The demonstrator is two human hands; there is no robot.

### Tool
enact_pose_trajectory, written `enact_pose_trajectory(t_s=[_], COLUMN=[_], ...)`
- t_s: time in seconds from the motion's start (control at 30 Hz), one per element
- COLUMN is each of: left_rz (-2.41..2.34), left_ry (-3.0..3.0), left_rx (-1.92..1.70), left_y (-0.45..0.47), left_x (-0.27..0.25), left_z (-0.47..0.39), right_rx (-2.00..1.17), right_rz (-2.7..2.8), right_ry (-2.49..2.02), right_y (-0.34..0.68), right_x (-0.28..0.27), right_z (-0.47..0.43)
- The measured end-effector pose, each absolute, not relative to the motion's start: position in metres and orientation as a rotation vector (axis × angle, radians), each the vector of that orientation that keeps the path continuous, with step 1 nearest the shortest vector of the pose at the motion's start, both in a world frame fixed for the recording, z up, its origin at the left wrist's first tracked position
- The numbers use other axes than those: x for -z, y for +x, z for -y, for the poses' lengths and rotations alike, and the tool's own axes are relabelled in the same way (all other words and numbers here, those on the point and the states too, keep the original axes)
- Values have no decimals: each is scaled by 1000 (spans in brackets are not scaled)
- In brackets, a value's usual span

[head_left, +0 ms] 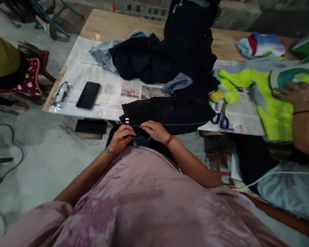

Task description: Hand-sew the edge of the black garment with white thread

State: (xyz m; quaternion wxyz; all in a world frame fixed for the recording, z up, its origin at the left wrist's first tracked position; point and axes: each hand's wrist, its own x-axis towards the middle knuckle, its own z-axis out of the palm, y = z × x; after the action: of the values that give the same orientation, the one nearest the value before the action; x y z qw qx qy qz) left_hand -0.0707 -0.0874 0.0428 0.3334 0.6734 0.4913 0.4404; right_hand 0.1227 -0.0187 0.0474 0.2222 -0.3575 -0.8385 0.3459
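Observation:
My left hand (121, 138) is closed in a pinch at the table's front edge, a green beaded bracelet on its wrist. A short gap separates it from my right hand (156, 131), which is also pinched and wears a red bracelet. Between the fingertips runs a thin pale thread (137, 126); anything smaller in the fingers is too fine to make out. Just beyond both hands lies a black garment piece (164, 111) with small white bars near its left corner. A thin white line crosses this cloth to the right.
Dark cloth (144, 60) is heaped behind. A phone (88, 95) and glasses (62, 93) lie on the left; another phone (91, 126) sits below the edge. On the right are blue-handled scissors (223, 118) and a co-worker's hand (297, 94) on an iron (278, 80) over a yellow garment (275, 113).

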Motion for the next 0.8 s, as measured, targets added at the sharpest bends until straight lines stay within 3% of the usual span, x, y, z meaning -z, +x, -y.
enact_pose_trajectory(t_s=[0.8], left_rz=[-1255], left_ry=[1877], left_rx=[-1202], left_y=[-73], left_x=[-36], left_z=[89], right_rx=[-1169], right_rz=[2009], right_ry=[-990], right_y=[99], right_x=[-54], right_z=[31])
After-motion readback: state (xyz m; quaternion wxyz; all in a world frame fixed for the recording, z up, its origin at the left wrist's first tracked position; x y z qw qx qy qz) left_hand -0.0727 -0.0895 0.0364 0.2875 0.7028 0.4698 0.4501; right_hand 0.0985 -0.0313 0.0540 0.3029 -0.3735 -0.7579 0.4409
